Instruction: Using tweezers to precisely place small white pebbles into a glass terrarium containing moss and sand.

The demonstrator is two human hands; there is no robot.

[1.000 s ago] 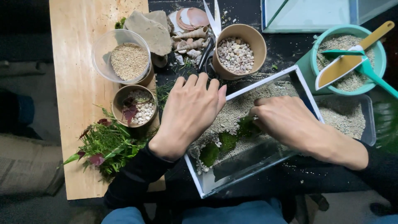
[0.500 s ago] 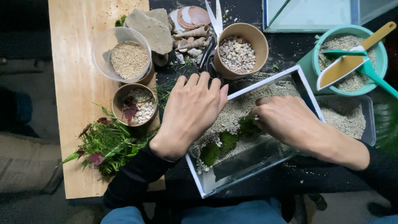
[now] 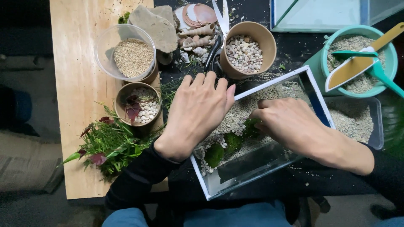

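- A glass tank [image 3: 313,94] with white edging is seen tilted on the dark surface [image 3: 294,54], its floor covered with pale sand.
- The left hand [image 3: 195,113] is laid flat over the tank's near left corner, palm down, fingers [image 3: 210,82] extended and spread, grasping nothing.
- The right hand [image 3: 294,124] is placed inside the tank, fingers curled downward at a clump of green moss [image 3: 251,126]; whether the moss is pinched cannot be told, as the fingertips are hidden.
- Two further moss clumps [image 3: 223,149] are noted on the sand, just beside a band of small white pebbles [image 3: 212,141].
- A brown paper cup of mixed pebbles [image 3: 246,50] is found just behind the tank, with scissors [image 3: 216,40] beside it.
- A clear cup of fine grit [image 3: 132,56] and a smaller brown cup of white pebbles and a red leaf [image 3: 139,107] are set on a wooden board [image 3: 78,84] at left.
- A bunch of green and red plants [image 3: 107,145] is lying on the board, near the left wrist.
- Flat stones [image 3: 158,25] and spiral shells [image 3: 198,35] are grouped at the top.
- A teal bucket of sand [image 3: 357,63], with a yellow scoop [image 3: 357,65] in it, is standing to the right, next to a clear tray of sand [image 3: 357,122].
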